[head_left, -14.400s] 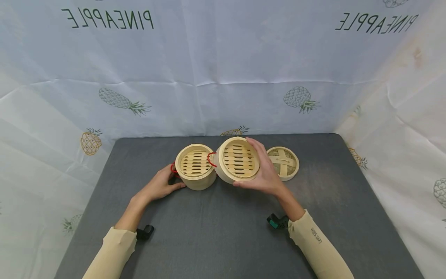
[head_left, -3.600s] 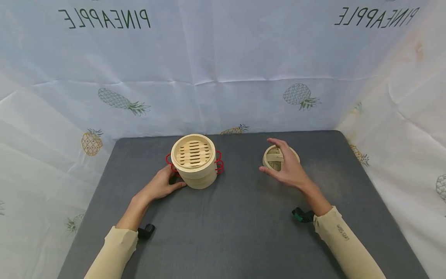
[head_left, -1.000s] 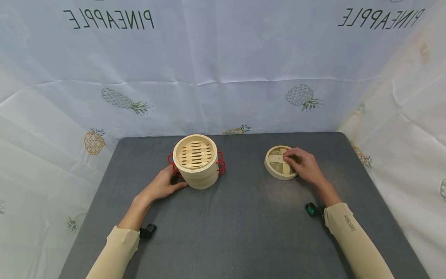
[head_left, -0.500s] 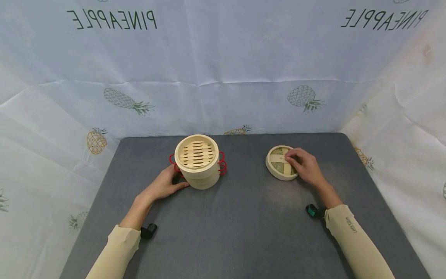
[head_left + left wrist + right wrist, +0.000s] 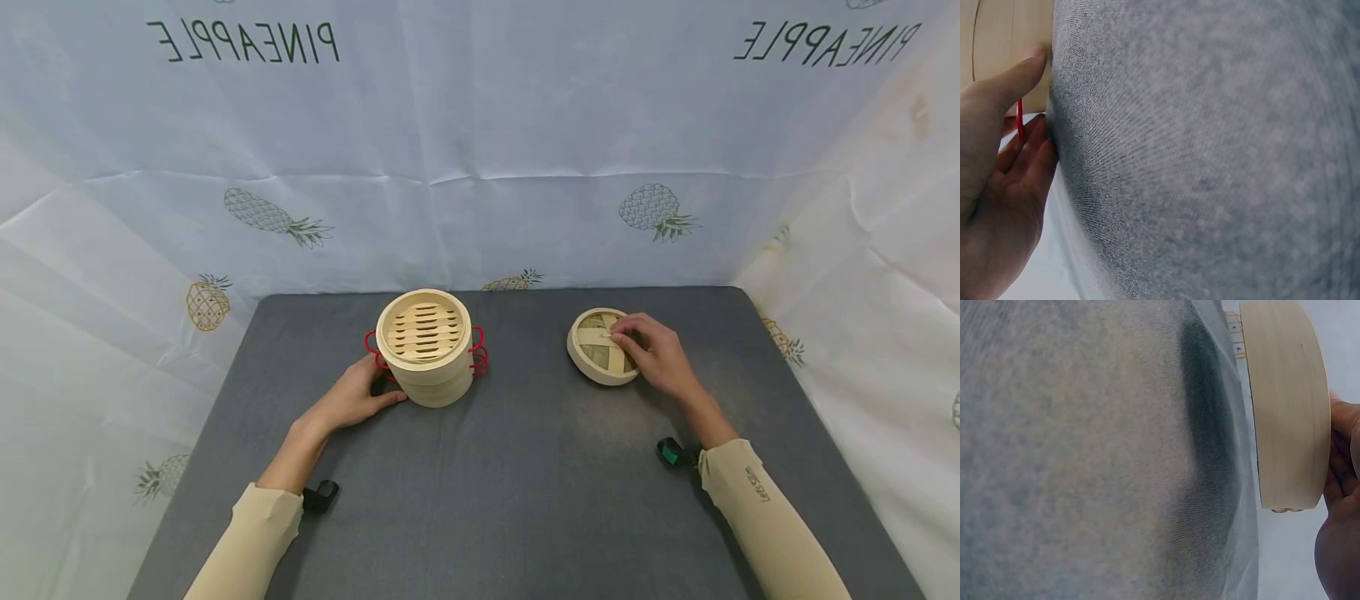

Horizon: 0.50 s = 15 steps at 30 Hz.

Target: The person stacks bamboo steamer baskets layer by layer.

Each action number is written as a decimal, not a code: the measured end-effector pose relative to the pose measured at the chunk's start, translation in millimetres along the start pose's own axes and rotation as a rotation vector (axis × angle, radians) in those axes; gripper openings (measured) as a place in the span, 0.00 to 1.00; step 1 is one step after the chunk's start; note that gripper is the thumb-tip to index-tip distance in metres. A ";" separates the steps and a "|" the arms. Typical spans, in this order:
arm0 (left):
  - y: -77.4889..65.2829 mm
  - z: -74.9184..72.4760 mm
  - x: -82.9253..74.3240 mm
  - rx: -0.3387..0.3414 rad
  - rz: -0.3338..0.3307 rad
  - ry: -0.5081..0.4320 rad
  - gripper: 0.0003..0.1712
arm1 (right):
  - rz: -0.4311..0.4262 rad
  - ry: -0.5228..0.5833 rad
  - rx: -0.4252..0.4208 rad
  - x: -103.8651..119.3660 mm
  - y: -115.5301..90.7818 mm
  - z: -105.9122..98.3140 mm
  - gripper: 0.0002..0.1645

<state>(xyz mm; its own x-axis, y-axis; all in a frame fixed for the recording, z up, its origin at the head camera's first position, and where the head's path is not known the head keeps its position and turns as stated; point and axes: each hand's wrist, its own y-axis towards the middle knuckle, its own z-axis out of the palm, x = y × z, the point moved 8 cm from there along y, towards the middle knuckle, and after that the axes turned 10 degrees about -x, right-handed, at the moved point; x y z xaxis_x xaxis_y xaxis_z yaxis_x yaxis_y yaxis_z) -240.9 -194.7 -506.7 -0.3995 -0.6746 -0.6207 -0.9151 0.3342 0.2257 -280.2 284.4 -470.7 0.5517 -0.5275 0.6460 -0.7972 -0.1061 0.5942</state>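
A stack of bamboo steamer baskets [image 5: 431, 367] with red side handles stands upright left of centre, its slatted top tier uncovered. Around its lower left side, my left hand [image 5: 351, 398] holds it with the thumb in front; the other fingertips are partly hidden behind the handles. In the left wrist view, the thumb [image 5: 1019, 78] lies against the basket wall, near a red handle [image 5: 1020, 119]. To the right, my right hand [image 5: 660, 357] pinches the middle of the round bamboo lid [image 5: 588, 360]. The right wrist view shows the lid's rim [image 5: 1288, 412] raised a little above the table.
Dark grey cloth covers the table [image 5: 487, 500]. Behind it hangs a white curtain [image 5: 465, 125] with pineapple prints, which continues along both sides. A black wrist device [image 5: 321, 497] sits below the left hand, and another [image 5: 671, 452] below the right.
Earlier, my right hand held a steamer tier beside the stack; that tier now sits on top. The hand then moved right, took the lid by its middle and just raised it slightly. The left hand stayed.
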 end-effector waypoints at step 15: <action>0.3 0.4 1.6 0.006 -0.002 -0.003 0.35 | -0.003 0.049 0.011 20.4 8.7 -1.4 0.13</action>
<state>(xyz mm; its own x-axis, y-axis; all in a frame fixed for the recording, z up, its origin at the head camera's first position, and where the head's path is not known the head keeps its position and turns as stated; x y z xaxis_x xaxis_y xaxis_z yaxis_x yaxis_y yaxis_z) -241.8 -195.4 -508.0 -0.3975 -0.6735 -0.6232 -0.9155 0.3369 0.2199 -275.5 273.9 -451.6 0.5651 -0.4854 0.6671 -0.7982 -0.1172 0.5909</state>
